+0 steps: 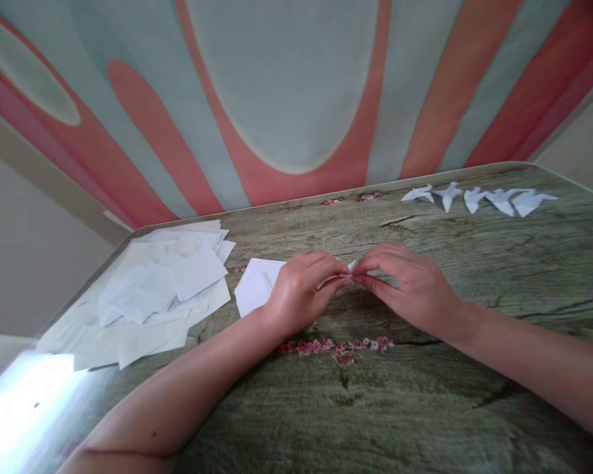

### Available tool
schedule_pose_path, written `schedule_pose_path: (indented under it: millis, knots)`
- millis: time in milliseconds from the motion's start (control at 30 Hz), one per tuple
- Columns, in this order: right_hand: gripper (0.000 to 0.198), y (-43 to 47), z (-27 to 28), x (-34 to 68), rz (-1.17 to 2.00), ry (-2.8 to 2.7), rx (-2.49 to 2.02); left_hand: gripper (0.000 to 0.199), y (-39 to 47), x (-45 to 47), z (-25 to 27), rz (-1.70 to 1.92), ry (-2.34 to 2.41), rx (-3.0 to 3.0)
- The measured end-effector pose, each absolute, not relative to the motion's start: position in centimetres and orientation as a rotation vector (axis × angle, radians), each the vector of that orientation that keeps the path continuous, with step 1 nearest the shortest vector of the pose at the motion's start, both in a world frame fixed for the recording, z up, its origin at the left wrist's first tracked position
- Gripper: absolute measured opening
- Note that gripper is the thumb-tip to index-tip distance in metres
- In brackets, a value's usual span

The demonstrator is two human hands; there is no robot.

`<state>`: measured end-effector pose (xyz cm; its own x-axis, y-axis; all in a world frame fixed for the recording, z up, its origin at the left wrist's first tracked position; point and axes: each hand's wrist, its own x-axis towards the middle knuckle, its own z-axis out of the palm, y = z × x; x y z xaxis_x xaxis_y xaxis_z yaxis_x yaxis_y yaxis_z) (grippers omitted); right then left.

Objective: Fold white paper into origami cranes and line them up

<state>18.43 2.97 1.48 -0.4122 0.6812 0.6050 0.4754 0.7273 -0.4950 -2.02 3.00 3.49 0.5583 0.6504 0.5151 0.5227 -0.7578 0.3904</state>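
Observation:
Both hands meet over the middle of the table, pinching one small piece of folded white paper (351, 266) between their fingertips. My left hand (304, 283) is closed on its left side, thumb below and fingers above. From the right, my right hand (410, 283) grips the same paper with thumb and forefinger. Most of the paper is hidden by the fingers; only a small white tip shows. Partly covered by my left hand, a few white sheets (252, 283) lie flat on the table.
A loose, spread pile of white paper sheets (197, 273) covers the table's left side. Several folded white paper birds (499, 201) stand in a row at the back right. The wood-patterned table (400, 408) has pink flower prints and meets a striped backdrop (296, 187) behind.

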Motion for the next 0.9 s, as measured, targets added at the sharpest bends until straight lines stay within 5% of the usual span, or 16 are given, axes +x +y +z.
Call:
schedule_pose_path:
  millis: [900]
  knots:
    - [0.013, 3.1, 1.9, 18.3, 0.655, -1.886, -1.103, 0.017, 3.8, -1.8, 1.6, 1.027, 1.143, 1.884]
